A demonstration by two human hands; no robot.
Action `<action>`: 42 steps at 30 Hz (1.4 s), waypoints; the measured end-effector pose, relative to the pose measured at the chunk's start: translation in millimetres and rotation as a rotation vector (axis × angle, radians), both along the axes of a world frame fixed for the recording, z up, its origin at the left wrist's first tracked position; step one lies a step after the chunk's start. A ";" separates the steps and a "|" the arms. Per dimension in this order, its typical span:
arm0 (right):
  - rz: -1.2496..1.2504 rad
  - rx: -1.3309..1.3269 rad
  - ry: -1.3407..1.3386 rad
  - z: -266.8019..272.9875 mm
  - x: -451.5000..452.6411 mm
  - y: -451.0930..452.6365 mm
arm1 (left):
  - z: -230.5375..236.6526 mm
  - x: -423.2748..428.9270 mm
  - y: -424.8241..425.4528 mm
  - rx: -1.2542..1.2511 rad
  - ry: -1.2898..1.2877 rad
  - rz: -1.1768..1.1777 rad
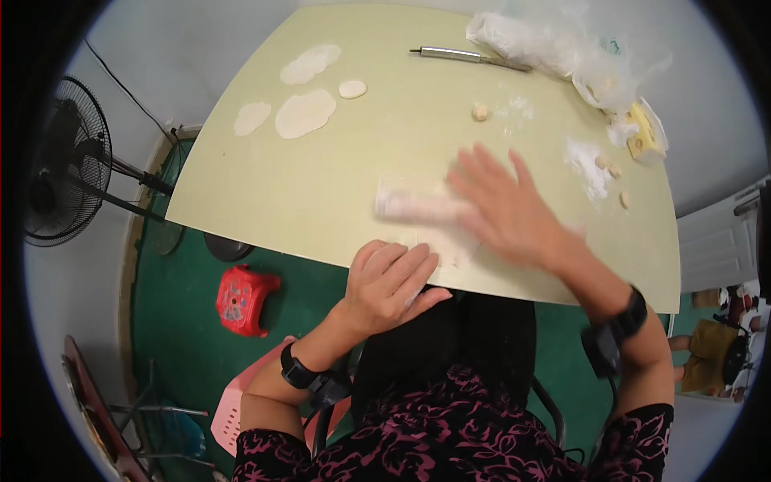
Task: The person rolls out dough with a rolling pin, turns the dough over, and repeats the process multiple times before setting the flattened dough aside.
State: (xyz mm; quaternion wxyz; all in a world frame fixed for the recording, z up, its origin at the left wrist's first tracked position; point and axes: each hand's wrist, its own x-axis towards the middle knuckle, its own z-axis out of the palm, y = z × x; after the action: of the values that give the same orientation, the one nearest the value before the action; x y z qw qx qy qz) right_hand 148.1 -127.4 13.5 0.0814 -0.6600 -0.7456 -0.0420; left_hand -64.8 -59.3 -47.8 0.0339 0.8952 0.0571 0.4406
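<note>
My right hand (503, 211) is blurred, its fingers spread and the palm over the right part of a pale rolling pin (415, 206). Whether it grips the pin cannot be told. At the near table edge my left hand (394, 274) rests its fingertips near the left side of a dough piece, which lies partly hidden under my right hand and the pin. Flattened dough sheets (306, 113) lie at the far left of the table, with a small thick dough disc (352, 90) beside them. A small dough ball (480, 112) sits beyond my right hand.
On the pale yellow table (271, 199), white flour (590, 169) and small dough lumps (614, 171) lie at the right. A metal rod-like tool (450, 55), clear plastic bags (542, 45) and a yellow container (646, 132) are along the far side. A red stool (241, 300) and a black fan (69, 162) stand left.
</note>
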 end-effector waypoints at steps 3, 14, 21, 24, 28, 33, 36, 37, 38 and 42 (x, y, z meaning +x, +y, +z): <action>0.055 -0.082 0.067 11.0 -19.1 -23.7 | 0.2 1.5 -1.9 -0.001 -0.005 0.030; 0.030 -0.040 0.326 5.1 25.8 17.0 | 21.7 7.8 6.6 -0.225 -0.004 0.143; 0.004 0.040 0.192 12.4 27.7 5.9 | 44.2 36.0 26.3 -0.481 0.261 0.365; -0.050 0.202 0.156 21.3 35.8 -7.4 | 44.4 43.0 30.0 -0.518 0.329 0.359; -0.102 0.218 0.132 18.0 44.2 -31.1 | 44.3 46.7 30.0 -0.525 0.336 0.360; -0.149 0.224 0.150 11.0 47.5 -41.8 | 51.8 50.1 22.3 -0.699 0.266 0.402; -0.128 0.229 0.165 8.0 45.1 -43.0 | 52.2 48.7 23.1 -0.741 0.208 0.346; -0.136 0.228 0.157 6.2 41.9 -43.2 | 53.8 47.5 21.9 -0.739 0.208 0.349; -0.144 0.227 0.150 5.0 37.6 -43.6 | 56.5 45.3 19.5 -0.792 0.193 0.368; -0.144 0.157 0.175 3.4 10.1 -46.6 | 61.9 34.1 -0.4 -0.816 0.262 0.447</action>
State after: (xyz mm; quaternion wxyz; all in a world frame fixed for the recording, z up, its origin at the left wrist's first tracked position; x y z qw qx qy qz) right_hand 158.1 -174.0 16.9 0.1943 -0.7047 -0.6807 -0.0481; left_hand -30.7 -59.8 14.1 0.2793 0.8226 0.4201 0.2624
